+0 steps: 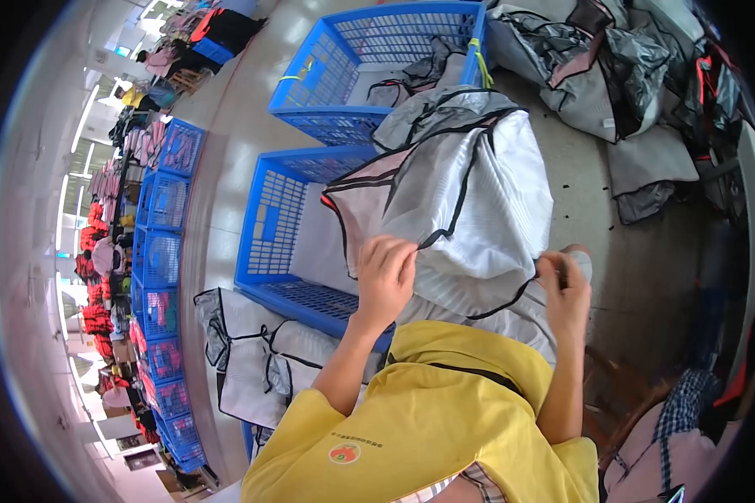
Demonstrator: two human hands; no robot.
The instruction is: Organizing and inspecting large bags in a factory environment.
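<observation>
A silvery-white and pale pink fabric bag (486, 193) with black bound edges spreads over my lap and the blue crate in front of me. My left hand (386, 275) pinches its black edging at the near left. On the near right, my right hand (564, 289) is closed on another stretch of the same dark edge. Between the hands the fabric sags in loose folds. The bag's far end drapes over the crate's rim, and its underside is hidden.
One blue plastic crate (264, 210) stands at front left, with another crate (323, 59) holding fabric pieces beyond. Silver bags (612, 75) lie heaped at far right. A folded silver bag (252, 360) rests on my left. Stacked blue crates (161, 256) line the far left; other people work beyond.
</observation>
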